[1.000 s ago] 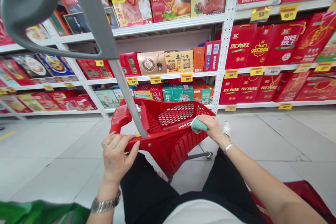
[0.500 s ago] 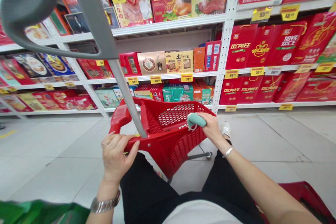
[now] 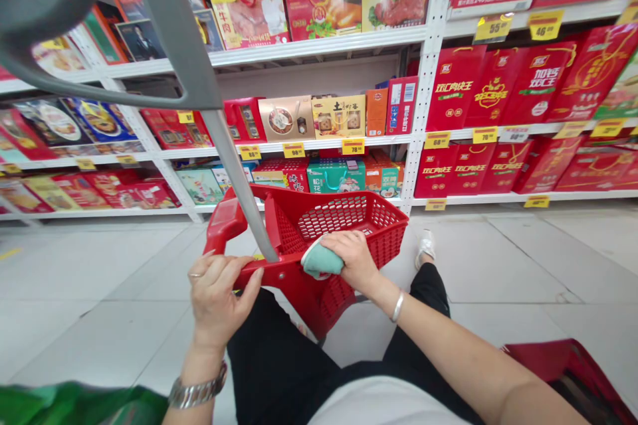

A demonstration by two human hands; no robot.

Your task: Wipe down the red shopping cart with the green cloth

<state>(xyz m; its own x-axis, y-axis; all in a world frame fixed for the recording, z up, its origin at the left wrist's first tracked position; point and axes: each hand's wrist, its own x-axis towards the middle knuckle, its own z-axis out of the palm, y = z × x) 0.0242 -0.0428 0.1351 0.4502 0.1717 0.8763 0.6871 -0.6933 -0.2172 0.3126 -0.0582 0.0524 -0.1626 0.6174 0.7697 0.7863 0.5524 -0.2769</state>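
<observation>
Before stocked supermarket shelves (image 3: 319,46), the right hand (image 3: 351,259) clutches a green cloth (image 3: 316,262) against the red basket (image 3: 393,229)'s near rim. The left hand (image 3: 216,299) grips its edge, so the wiping looks midway.

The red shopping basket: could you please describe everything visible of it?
The red shopping basket looks like moulded plastic with perforated mesh walls and a solid rim. It is tilted toward the person, with nothing visible inside. A grey pull handle rises from its near edge. The left hand grips the near rim; the right hand presses a green cloth on the side rim.
</observation>
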